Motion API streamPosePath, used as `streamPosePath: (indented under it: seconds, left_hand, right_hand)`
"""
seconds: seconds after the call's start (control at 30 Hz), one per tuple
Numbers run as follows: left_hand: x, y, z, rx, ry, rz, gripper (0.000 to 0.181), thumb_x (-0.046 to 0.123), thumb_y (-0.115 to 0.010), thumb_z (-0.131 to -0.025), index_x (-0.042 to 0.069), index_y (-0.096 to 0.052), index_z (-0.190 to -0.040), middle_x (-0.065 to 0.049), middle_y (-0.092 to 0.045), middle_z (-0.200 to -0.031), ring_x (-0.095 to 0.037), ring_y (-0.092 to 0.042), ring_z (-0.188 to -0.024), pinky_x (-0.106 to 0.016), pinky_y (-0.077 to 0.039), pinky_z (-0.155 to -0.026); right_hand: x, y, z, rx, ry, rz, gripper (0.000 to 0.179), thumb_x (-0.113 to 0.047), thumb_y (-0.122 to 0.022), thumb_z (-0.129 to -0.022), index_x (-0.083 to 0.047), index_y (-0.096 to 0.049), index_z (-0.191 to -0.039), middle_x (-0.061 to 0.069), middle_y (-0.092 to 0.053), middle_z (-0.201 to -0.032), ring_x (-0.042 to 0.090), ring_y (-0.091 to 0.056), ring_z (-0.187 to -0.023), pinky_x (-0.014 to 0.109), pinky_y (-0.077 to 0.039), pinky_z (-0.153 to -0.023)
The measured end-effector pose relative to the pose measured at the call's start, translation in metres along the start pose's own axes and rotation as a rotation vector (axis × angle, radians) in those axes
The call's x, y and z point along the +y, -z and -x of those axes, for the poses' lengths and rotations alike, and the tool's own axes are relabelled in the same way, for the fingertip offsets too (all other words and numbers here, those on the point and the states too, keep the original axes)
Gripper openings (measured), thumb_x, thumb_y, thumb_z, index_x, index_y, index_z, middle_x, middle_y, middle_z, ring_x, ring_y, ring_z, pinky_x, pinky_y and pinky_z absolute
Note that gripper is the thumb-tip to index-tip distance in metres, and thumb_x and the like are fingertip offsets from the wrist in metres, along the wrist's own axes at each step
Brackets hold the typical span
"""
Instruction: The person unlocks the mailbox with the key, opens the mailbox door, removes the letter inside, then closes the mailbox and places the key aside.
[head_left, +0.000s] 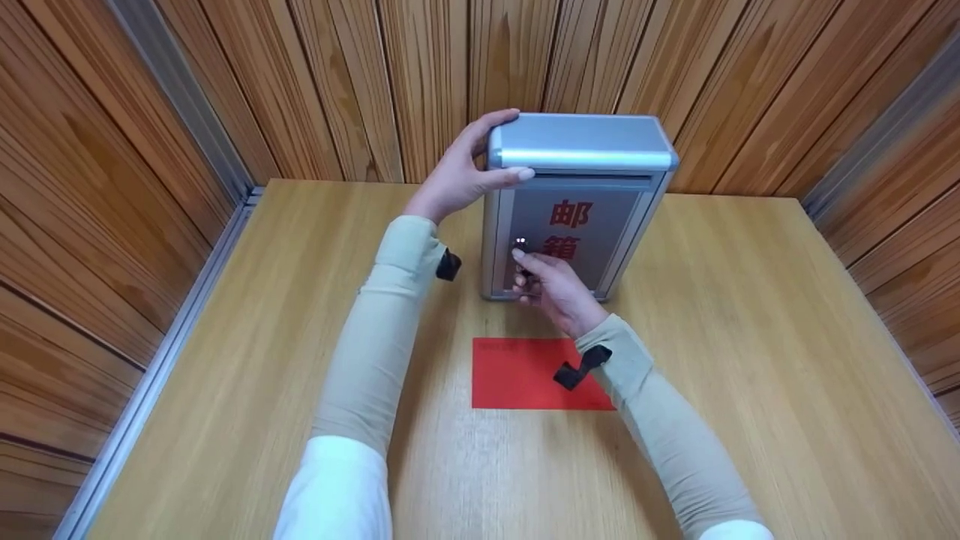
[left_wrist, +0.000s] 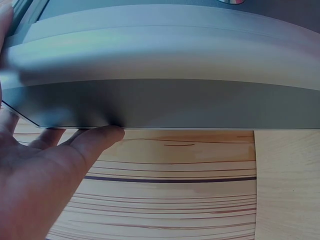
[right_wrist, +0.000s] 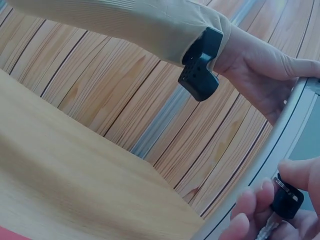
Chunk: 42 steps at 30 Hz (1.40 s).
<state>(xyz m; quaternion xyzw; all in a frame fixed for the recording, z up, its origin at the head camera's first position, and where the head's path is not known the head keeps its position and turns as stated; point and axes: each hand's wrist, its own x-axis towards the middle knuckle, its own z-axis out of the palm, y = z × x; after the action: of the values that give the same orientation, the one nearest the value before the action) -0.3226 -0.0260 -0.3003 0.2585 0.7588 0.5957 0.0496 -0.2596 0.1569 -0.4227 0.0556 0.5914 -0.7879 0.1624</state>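
A silver metal mailbox (head_left: 583, 136) with red characters on its front stands upright on the wooden table. My left hand (head_left: 459, 169) grips its upper left corner, the thumb on the front and the fingers round the top and back; the left wrist view shows those fingers (left_wrist: 102, 137) at the rear edge. My right hand (head_left: 559, 289) pinches a black-headed key (right_wrist: 287, 201) at the lock (head_left: 520, 243) on the front's left side. A silvery metal piece (right_wrist: 269, 227) hangs below the key head. How deep the key sits in the lock is hidden by my fingers.
A red paper rectangle (head_left: 517, 375) lies flat on the table (head_left: 300, 300) before the mailbox, partly under my right wrist. Wood-panelled walls (head_left: 427, 82) enclose the back and sides, with a metal rail (head_left: 161, 352) along the left table edge.
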Motion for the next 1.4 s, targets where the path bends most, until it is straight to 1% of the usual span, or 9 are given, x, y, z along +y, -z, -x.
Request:
streamPosePath:
  seconds: [0.13,0.27,0.47,0.5,0.63,0.77,0.93,1.17,1.4]
  left_hand:
    - [-0.004,0.0,-0.003,-0.001,-0.013,0.015,0.077,0.026,-0.079,-0.08,0.024,-0.038,-0.145,0.001,-0.033,-0.146,-0.016,-0.036,-0.129,-0.035,-0.039,-0.098]
    - [-0.019,0.001,-0.011,0.011,-0.015,0.003,0.077,0.031,-0.08,-0.078,0.031,-0.039,-0.144,0.005,-0.032,-0.146,-0.014,-0.035,-0.129,-0.037,-0.039,-0.098]
    - [-0.013,0.001,-0.009,0.004,-0.009,0.002,0.077,0.029,-0.079,-0.079,0.028,-0.038,-0.145,0.004,-0.031,-0.147,-0.015,-0.034,-0.131,-0.035,-0.038,-0.1]
    - [-0.013,0.0,-0.008,0.004,-0.006,-0.001,0.078,0.029,-0.079,-0.079,0.028,-0.038,-0.145,0.004,-0.031,-0.148,-0.015,-0.034,-0.131,-0.035,-0.038,-0.1]
    - [-0.03,0.001,-0.018,0.019,-0.008,-0.018,0.078,0.035,-0.08,-0.076,0.037,-0.039,-0.143,0.008,-0.03,-0.148,-0.013,-0.033,-0.131,-0.037,-0.038,-0.1]
    - [-0.034,0.001,-0.02,0.026,-0.014,-0.018,0.078,0.037,-0.081,-0.075,0.04,-0.04,-0.141,0.01,-0.03,-0.147,-0.012,-0.033,-0.131,-0.038,-0.038,-0.1]
    - [-0.027,-0.001,-0.016,0.024,-0.01,-0.006,0.078,0.034,-0.081,-0.076,0.037,-0.04,-0.142,0.008,-0.03,-0.148,-0.013,-0.034,-0.13,-0.036,-0.038,-0.1]
    - [-0.006,-0.002,-0.001,0.002,0.003,0.007,0.076,0.028,-0.078,-0.08,0.026,-0.038,-0.145,0.002,-0.03,-0.148,-0.014,-0.034,-0.131,-0.036,-0.037,-0.101]
    - [-0.001,-0.001,0.001,0.007,0.003,0.005,0.076,0.028,-0.078,-0.081,0.025,-0.037,-0.146,0.002,-0.03,-0.149,-0.015,-0.033,-0.132,-0.037,-0.036,-0.102]
  right_hand:
    - [-0.002,-0.003,-0.001,0.06,0.018,0.026,0.023,-0.023,-0.064,-0.093,-0.006,-0.055,-0.079,0.003,-0.052,-0.063,0.014,-0.052,-0.057,0.025,-0.042,-0.052]
    - [-0.002,-0.006,-0.002,0.098,0.027,0.066,0.024,-0.022,-0.066,-0.091,-0.007,-0.054,-0.078,0.003,-0.05,-0.061,0.014,-0.05,-0.055,0.024,-0.039,-0.05]
    - [-0.004,-0.008,-0.001,0.124,0.041,0.128,0.025,-0.021,-0.066,-0.091,-0.009,-0.05,-0.076,0.003,-0.048,-0.061,0.015,-0.049,-0.054,0.025,-0.037,-0.049]
    - [-0.004,-0.008,-0.001,0.127,0.043,0.127,0.024,-0.02,-0.066,-0.091,-0.009,-0.051,-0.075,0.003,-0.048,-0.06,0.014,-0.049,-0.054,0.025,-0.037,-0.048]
    - [-0.002,-0.011,-0.002,0.137,0.056,0.089,0.025,-0.017,-0.062,-0.092,-0.009,-0.05,-0.072,0.003,-0.045,-0.057,0.014,-0.047,-0.05,0.023,-0.034,-0.044]
    - [0.001,-0.012,-0.002,0.123,0.066,0.028,0.025,-0.015,-0.059,-0.094,-0.008,-0.049,-0.072,0.002,-0.043,-0.055,0.014,-0.046,-0.049,0.022,-0.033,-0.043]
    - [0.004,-0.01,-0.001,0.093,0.083,-0.01,0.025,-0.016,-0.059,-0.094,-0.007,-0.048,-0.074,0.002,-0.042,-0.057,0.013,-0.045,-0.05,0.022,-0.033,-0.043]
    - [0.01,-0.011,0.012,0.086,0.088,0.057,0.026,-0.015,-0.061,-0.093,-0.009,-0.049,-0.071,0.003,-0.045,-0.056,0.013,-0.047,-0.049,0.023,-0.033,-0.044]
    - [0.01,-0.008,0.024,0.067,0.091,0.133,0.027,-0.022,-0.062,-0.093,-0.009,-0.05,-0.073,0.004,-0.048,-0.059,0.017,-0.048,-0.052,0.024,-0.036,-0.047]
